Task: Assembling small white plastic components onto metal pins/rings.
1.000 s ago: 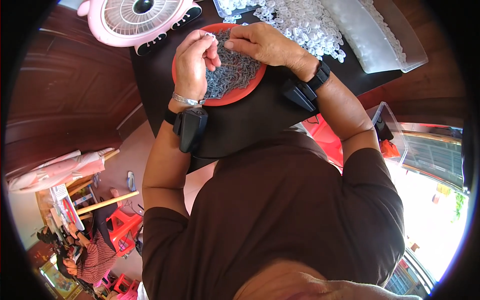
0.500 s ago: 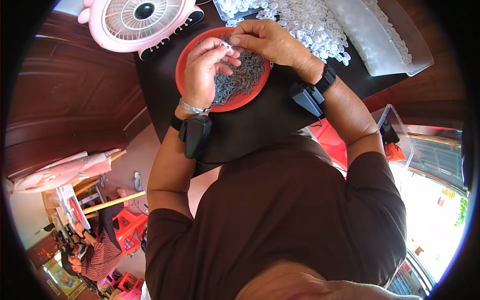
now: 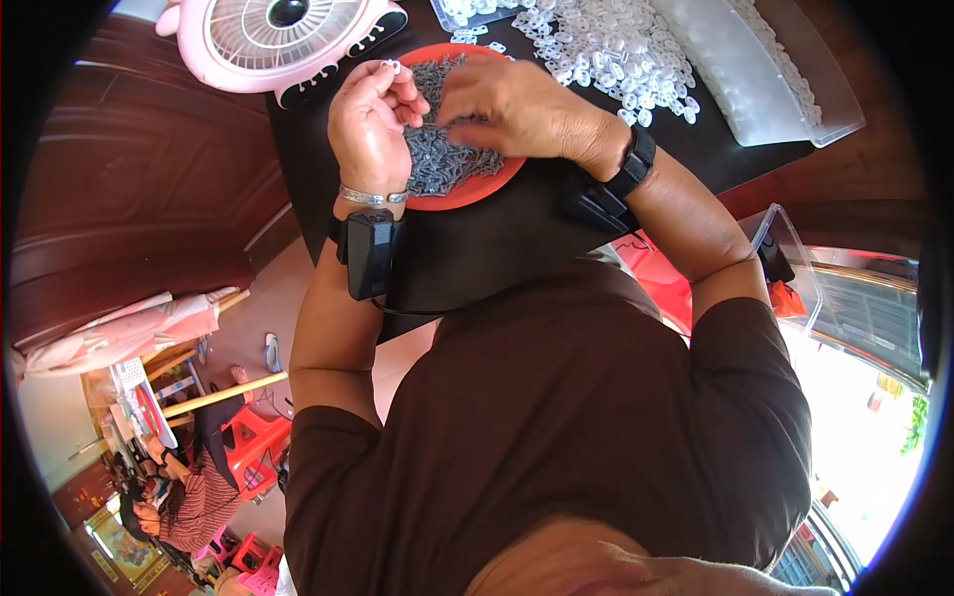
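Observation:
My left hand [image 3: 373,124] is at the left rim of a round red basin [image 3: 475,191]. Its thumb and forefinger pinch a small white plastic piece [image 3: 391,66], while the other fingers curl loosely. Many small grey screw-like pieces [image 3: 442,164] fill the basin. Over its right side hovers my right hand [image 3: 522,104], palm down. Motion blurs those fingers, so whether they hold anything cannot be made out.
A pink fan [image 3: 283,45] stands at the far left of the black table [image 3: 477,253]. White plastic pieces [image 3: 616,60] lie heaped beyond the basin, beside a translucent bin [image 3: 740,84]. Another person [image 3: 199,507] sits at the lower left, near red stools [image 3: 256,447].
My left hand has moved left with the white piece, away from my right hand. The right hand has come lower over the grey pieces. The basin sits slightly higher in view.

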Motion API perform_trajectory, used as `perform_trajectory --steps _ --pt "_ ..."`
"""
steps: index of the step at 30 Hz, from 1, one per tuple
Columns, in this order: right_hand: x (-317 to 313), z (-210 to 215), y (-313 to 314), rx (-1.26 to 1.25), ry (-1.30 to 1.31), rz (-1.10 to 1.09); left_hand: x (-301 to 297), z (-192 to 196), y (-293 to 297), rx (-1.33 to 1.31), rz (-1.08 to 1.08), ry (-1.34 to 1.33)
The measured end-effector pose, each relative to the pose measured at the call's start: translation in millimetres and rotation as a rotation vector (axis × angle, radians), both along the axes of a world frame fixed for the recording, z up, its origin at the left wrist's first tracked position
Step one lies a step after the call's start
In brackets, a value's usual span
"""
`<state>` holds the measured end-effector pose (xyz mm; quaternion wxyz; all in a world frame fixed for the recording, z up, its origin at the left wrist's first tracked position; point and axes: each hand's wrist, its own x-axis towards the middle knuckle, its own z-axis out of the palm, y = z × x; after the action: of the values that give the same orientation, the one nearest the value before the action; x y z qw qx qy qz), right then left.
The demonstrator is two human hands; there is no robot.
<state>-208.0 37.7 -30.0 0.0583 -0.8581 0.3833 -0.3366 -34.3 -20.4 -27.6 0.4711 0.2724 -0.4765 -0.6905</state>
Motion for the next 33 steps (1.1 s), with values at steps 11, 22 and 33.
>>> perform_trajectory --steps 11,22,33 --pt "9 -9 2 -0.003 0.184 -0.021 -2 1 1 0.028 0.025 0.047" --pt "8 2 1 0.193 -0.19 -0.1 -1 2 1 0.028 0.012 0.019" --pt "-17 3 -13 0.642 -0.907 0.117 -12 5 17 -0.082 -0.162 -0.28"
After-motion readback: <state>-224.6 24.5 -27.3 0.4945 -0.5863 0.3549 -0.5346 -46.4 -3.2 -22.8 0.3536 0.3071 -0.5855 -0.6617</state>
